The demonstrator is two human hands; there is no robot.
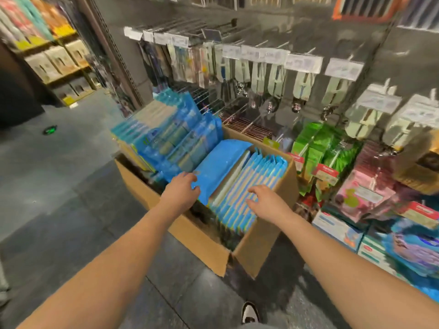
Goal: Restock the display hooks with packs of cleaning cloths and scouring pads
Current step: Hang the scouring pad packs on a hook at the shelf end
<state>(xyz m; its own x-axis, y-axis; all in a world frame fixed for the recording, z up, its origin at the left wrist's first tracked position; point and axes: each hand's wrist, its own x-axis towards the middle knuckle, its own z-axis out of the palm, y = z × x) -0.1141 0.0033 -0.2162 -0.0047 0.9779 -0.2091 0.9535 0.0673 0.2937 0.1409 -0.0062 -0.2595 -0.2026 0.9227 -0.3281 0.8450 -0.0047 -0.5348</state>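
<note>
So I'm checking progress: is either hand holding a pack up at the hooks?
No, the left hand and right hand are both down at the cardboard box.

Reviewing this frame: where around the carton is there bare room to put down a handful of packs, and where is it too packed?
Bare grey floor lies left of the cardboard box and in front of it, up to the shoe. Inside the box it is crowded: blue packs stand tightly, with the left hand and right hand on them. The shelf goods on the right are packed too.

Blue packs (247,186) upright in carton (204,243)
</note>
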